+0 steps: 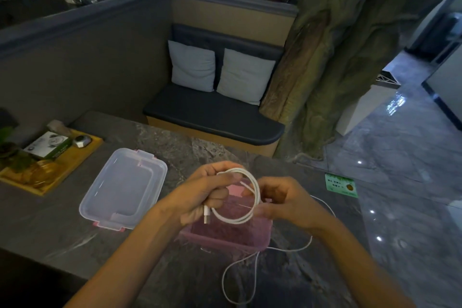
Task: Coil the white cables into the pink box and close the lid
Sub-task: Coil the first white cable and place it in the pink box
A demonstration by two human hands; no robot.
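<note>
White cable point(252, 190) coiled between both hands point(210, 192), apparently above pink box point(225, 235).

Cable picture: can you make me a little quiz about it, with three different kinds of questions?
1. True or false: the clear lid is on the pink box.
2. Which hand pinches the coil beside its plug? A) left hand B) right hand
3. Fill in: the loose cable trails on the ____ near the box.

Key: 1 false, the lid lies on the table, left of the box. 2 A. 3 table.
</note>
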